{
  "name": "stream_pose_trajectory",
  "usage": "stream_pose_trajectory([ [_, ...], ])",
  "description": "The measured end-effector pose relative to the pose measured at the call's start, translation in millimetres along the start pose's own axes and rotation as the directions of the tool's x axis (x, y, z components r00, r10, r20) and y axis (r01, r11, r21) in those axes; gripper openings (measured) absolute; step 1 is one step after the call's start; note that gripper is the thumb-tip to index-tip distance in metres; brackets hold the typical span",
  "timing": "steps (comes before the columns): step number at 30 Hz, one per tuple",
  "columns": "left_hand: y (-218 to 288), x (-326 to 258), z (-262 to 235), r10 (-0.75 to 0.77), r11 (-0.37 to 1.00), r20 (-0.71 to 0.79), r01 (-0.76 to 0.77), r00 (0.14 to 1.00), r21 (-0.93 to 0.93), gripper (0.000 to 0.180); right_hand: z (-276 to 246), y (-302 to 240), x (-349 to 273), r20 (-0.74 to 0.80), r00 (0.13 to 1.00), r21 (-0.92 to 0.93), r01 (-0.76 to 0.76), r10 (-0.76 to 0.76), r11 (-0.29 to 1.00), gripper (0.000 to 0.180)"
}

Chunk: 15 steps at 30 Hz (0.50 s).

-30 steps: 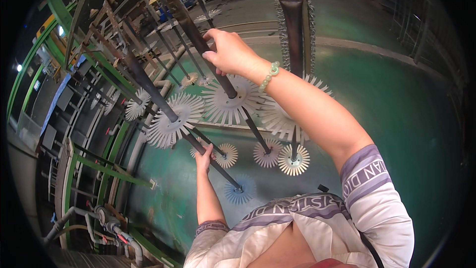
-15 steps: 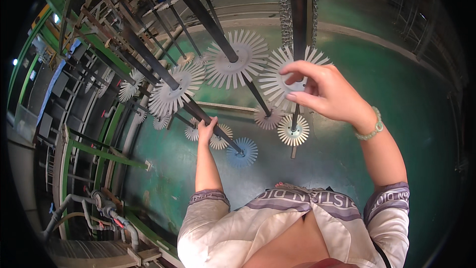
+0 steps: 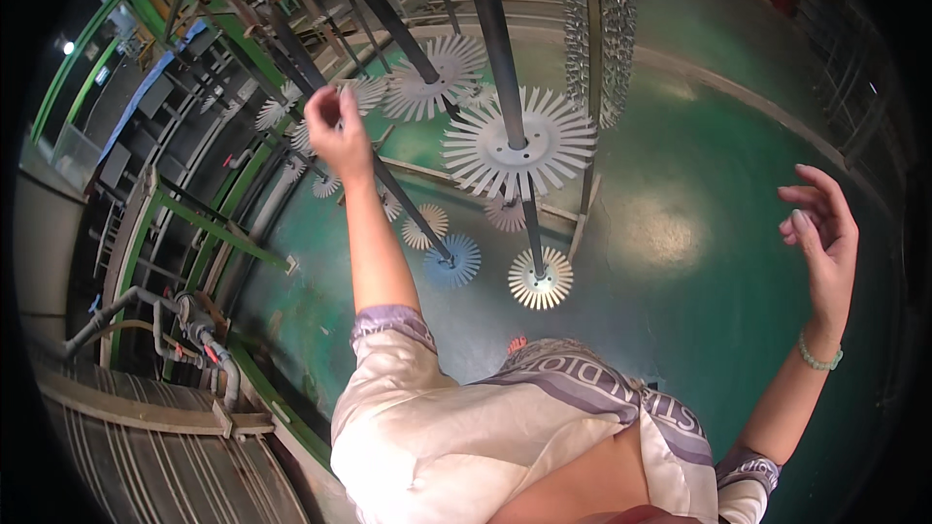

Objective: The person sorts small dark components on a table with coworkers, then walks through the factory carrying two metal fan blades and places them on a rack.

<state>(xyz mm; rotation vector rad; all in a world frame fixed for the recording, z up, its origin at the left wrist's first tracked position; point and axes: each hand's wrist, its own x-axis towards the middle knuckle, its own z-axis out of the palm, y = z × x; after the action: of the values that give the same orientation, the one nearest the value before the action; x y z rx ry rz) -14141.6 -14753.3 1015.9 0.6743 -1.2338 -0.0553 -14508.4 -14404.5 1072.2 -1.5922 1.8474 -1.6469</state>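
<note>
My left hand [image 3: 338,136] is raised in front of a dark pole and a slotted grey metal disc [image 3: 365,94]. Its fingers curve apart from the thumb, and it covers part of both. Whether it touches the pole is hard to see. Out to the right, my right hand [image 3: 825,243] is in the air, away from the discs, its fingers loosely bent and holding nothing. Between the hands, a large fan-bladed grey disc [image 3: 476,147] sits on a dark upright pole [image 3: 493,39]. Lower on that pole is a smaller cream disc [image 3: 541,288].
A blue disc [image 3: 451,262] and a tan one [image 3: 425,227] are low near the left pole. Another large disc [image 3: 427,87] stands farther back. Behind hangs a bundle of metal pieces [image 3: 621,49]. Green frames [image 3: 209,225] and grey pipes [image 3: 228,369] line the left.
My left hand has let go of the pole below the disc and risen. My right hand has swung right, away from the large disc. The view has shifted.
</note>
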Motion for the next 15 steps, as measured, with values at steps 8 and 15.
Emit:
stream_pose_trajectory([
  [8,-58,112,153,-0.319,0.948,0.167,0.312,0.933,0.068,0.084,168,39,160,0.343,0.918,0.298,0.095,-0.2,0.95,0.07],
  [15,-40,118,173,-0.296,0.869,0.397,0.417,0.869,-0.265,0.037,267,-7,216,0.32,0.936,0.496,-0.034,-0.147,0.867,0.045],
])
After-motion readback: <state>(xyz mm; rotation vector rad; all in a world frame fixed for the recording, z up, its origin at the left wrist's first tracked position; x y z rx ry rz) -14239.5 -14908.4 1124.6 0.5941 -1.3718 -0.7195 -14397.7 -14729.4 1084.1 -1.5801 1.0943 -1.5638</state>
